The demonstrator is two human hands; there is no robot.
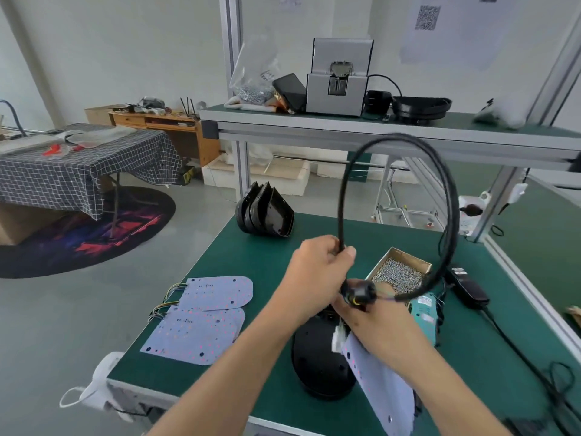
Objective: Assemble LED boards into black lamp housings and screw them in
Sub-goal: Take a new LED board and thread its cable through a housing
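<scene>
The green-topped workbench (251, 262) carries a stack of black lamp housings (265, 212) lying on its side at the far edge, two overlapping LED boards (204, 316) with wire leads at the left, and one black housing (320, 363) near the front edge. At the right lie an open box of screws (399, 272), a teal electric screwdriver (426, 313), and a black power adapter (468, 286) with its cord. The upper shelf (345, 124) carries a grey screw feeder (338, 86), a bag of screws (254, 86) and a black tray-like part (421, 108).

Grey floor (78, 309), white walls (110, 42) — checked-cloth table (78, 171), perhaps a wooden desk (163, 124).
</scene>
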